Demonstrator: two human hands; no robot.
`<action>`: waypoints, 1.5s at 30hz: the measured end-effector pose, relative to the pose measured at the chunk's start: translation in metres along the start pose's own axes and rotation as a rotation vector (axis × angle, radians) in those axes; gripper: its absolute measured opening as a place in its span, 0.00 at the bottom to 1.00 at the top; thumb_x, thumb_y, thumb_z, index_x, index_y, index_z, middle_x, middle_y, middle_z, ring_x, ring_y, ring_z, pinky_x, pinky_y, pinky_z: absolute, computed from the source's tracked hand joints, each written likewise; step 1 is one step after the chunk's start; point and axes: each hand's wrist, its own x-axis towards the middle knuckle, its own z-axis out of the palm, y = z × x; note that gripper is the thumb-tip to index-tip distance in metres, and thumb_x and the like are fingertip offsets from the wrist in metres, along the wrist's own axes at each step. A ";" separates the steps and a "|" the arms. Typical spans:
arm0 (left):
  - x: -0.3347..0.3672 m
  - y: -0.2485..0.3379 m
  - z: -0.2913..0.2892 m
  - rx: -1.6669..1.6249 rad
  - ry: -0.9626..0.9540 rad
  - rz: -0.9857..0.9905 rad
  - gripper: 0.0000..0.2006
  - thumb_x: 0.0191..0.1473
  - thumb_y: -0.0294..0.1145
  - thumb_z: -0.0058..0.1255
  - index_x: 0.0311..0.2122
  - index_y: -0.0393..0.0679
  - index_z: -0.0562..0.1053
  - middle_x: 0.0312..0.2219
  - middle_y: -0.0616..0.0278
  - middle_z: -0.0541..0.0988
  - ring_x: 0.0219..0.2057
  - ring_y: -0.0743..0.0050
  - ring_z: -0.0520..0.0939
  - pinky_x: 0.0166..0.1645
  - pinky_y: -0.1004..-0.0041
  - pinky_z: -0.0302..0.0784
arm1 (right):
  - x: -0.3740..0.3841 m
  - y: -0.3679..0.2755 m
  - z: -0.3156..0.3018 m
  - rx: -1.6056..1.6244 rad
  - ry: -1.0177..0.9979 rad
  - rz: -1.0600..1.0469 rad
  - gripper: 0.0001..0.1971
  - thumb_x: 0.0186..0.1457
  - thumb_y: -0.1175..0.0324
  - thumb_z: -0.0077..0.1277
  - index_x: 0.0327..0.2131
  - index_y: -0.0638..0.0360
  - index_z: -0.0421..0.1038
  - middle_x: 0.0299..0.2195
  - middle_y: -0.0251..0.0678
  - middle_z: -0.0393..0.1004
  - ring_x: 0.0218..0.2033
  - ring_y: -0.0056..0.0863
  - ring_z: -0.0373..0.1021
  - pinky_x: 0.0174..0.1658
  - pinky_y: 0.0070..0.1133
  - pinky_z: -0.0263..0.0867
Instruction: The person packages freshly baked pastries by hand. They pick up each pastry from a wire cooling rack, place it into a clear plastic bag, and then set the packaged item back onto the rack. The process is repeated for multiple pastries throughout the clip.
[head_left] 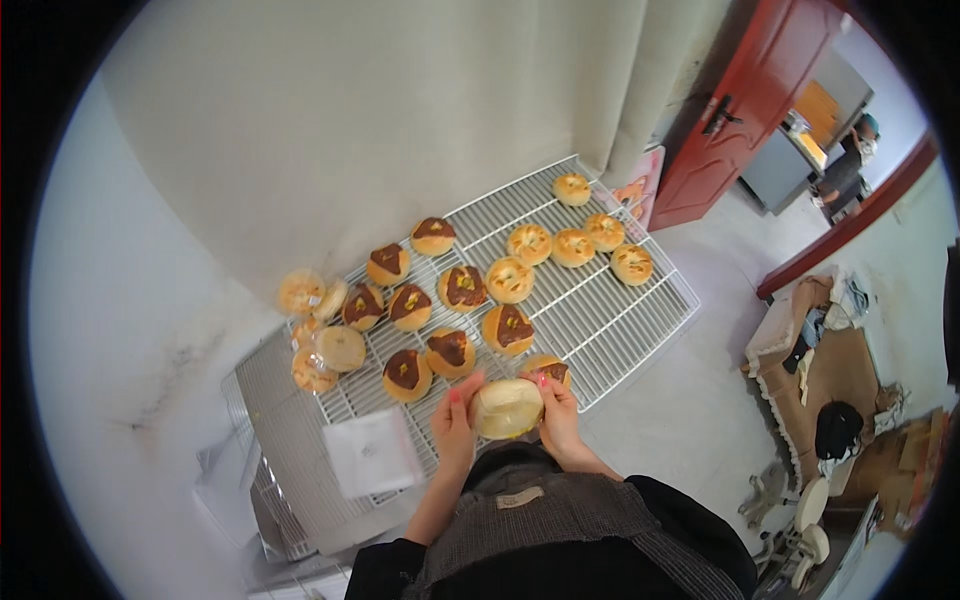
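Note:
Close to my body I hold a pale round bun [506,408], which seems to be in a shiny clear bag. My left hand [456,428] grips its left edge and my right hand [559,416] its right edge, fingers closed on both sides. Just beyond lies a wire cooling rack [610,325] bearing several buns with a chocolate-brown topping [408,372]. One brown-topped bun [548,370] is partly hidden behind my right hand. To the left of my left hand rests a stack of clear plastic bags [372,453].
Several golden patterned buns [530,243] sit toward the rack's far right. Bagged buns [340,348] cluster at its left edge. A wall [350,130] stands behind. At right are an open red door [745,110], a brown couch [840,370], a white chair [812,505] and a distant person [852,165].

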 end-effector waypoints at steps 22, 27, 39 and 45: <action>-0.056 -0.039 -0.110 -0.391 -0.019 -0.681 0.21 0.59 0.38 0.31 0.45 0.26 0.65 0.39 0.44 0.73 0.40 0.57 0.76 0.47 0.68 0.72 | 0.028 0.014 -0.041 -0.187 -0.464 0.845 0.09 0.56 0.66 0.43 0.27 0.60 0.60 0.23 0.43 0.73 0.29 0.31 0.73 0.32 0.22 0.71; -0.043 -0.027 -0.082 -0.023 0.077 -0.565 0.16 0.58 0.32 0.36 0.44 0.28 0.66 0.37 0.47 0.74 0.38 0.62 0.78 0.43 0.71 0.74 | 0.044 0.009 -0.043 -0.378 -0.493 0.553 0.03 0.54 0.74 0.42 0.33 0.60 0.62 0.26 0.39 0.73 0.31 0.30 0.73 0.31 0.22 0.69; 0.048 -0.083 -0.095 1.307 0.154 -0.156 0.16 0.46 0.39 0.53 0.37 0.39 0.68 0.26 0.49 0.74 0.27 0.54 0.76 0.31 0.66 0.71 | 0.130 0.100 -0.021 -1.236 -0.447 -0.666 0.10 0.50 0.75 0.44 0.39 0.61 0.64 0.28 0.45 0.72 0.26 0.40 0.70 0.27 0.27 0.66; 0.000 -0.066 -0.123 0.898 0.294 -0.180 0.22 0.39 0.42 0.61 0.29 0.37 0.63 0.26 0.57 0.67 0.25 0.63 0.69 0.31 0.70 0.67 | 0.131 0.072 -0.015 -1.210 -0.443 -0.650 0.13 0.50 0.72 0.45 0.41 0.59 0.64 0.28 0.41 0.71 0.23 0.37 0.69 0.24 0.26 0.64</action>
